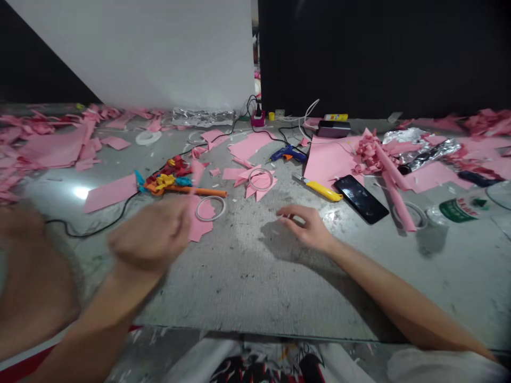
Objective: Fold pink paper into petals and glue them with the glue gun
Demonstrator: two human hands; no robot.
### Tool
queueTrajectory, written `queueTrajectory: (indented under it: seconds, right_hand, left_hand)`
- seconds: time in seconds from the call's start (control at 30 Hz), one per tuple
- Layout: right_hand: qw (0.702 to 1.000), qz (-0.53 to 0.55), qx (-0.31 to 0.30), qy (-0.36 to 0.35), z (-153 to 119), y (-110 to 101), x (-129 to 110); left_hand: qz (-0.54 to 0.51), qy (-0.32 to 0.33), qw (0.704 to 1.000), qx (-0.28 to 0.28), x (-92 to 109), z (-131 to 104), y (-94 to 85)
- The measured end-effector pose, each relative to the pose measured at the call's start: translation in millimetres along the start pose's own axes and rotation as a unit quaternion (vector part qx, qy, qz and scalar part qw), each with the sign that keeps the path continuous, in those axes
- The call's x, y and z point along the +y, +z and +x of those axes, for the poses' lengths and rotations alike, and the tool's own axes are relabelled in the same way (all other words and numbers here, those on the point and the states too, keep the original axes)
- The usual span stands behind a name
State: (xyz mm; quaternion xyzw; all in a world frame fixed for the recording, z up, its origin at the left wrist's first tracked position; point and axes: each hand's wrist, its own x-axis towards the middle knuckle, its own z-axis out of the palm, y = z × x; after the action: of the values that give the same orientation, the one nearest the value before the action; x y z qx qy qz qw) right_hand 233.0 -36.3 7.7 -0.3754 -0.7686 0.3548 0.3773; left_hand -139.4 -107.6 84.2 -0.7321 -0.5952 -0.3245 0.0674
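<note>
My left hand (pixel 154 231), blurred by motion, is closed at the left of the table. A thin piece of pink paper (pixel 195 173) rises from its fingers. Below that hand lies a larger pink sheet (pixel 202 229) with a white tape roll (pixel 211 208) on it. My right hand (pixel 304 224) rests low over the bare middle, thumb and fingers curved apart with nothing between them. Beyond it, cut pink paper pieces (pixel 255 192) lie under another tape roll (pixel 261 180). A yellow utility knife (pixel 321 190) and a black phone (pixel 361 198) are to its right.
A blue glue gun (pixel 289 153) with its cord lies farther back. Coloured paper flowers on an orange stick (pixel 195 190) are at left. Pink scraps (pixel 51 146) heap on both sides. A plastic bottle (pixel 465 207) lies right. Another person's blurred limb (pixel 34 276) is far left.
</note>
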Motion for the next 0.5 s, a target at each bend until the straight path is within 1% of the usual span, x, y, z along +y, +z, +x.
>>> queueTrajectory:
  seconds: [0.03, 0.07, 0.1, 0.13, 0.17, 0.2, 0.27, 0.33, 0.4, 0.43, 0.5]
  right_hand:
    - [0.997, 0.065, -0.017, 0.042, -0.2, 1.9, -2.5]
    - [0.988, 0.135, -0.031, 0.074, -0.2, 3.4, -3.4]
    - [0.974, 0.202, -0.04, 0.096, -0.2, 4.1, -2.8]
    - [0.959, 0.26, -0.041, 0.11, 0.1, 4.1, -0.9]
    - [0.946, 0.3, -0.037, 0.12, 0.4, 3.3, 2.1]
    - [0.936, 0.326, -0.026, 0.13, 0.9, 1.6, 5.6]
    - [0.925, 0.347, 0.008, 0.154, 2.6, -3.0, 13.2]
    - [0.918, 0.357, 0.043, 0.169, 4.9, -7.6, 19.6]
    - [0.914, 0.36, 0.073, 0.17, 7.1, -10.1, 23.5]
    - [0.915, 0.356, 0.087, 0.167, 7.8, -10.5, 24.4]
    - [0.908, 0.358, 0.113, 0.184, 8.6, -9.2, 25.2]
  left_hand:
    - [0.004, 0.053, 0.999, 0.008, 17.2, 4.3, 16.2]
    - [0.013, 0.162, 0.987, 0.003, 34.5, 9.9, 33.7]
    - [0.008, 0.264, 0.965, -0.001, 51.4, 16.3, 52.1]
    - [-0.008, 0.329, 0.944, 0.012, 67.0, 22.9, 70.6]
    - [-0.024, 0.371, 0.928, 0.013, 80.8, 29.2, 89.0]
    - [-0.036, 0.393, 0.919, 0.012, 92.6, 34.8, 106.5]
    - [-0.076, 0.403, 0.912, 0.012, 109.6, 42.8, 137.7]
    - [-0.13, 0.378, 0.917, -0.001, 119.0, 46.5, 161.0]
    - [-0.198, 0.321, 0.926, -0.007, 123.5, 46.8, 175.2]
    - [-0.233, 0.282, 0.931, -0.012, 124.6, 46.1, 179.4]
    - [-0.295, 0.223, 0.929, -0.03, 125.1, 43.9, 184.6]
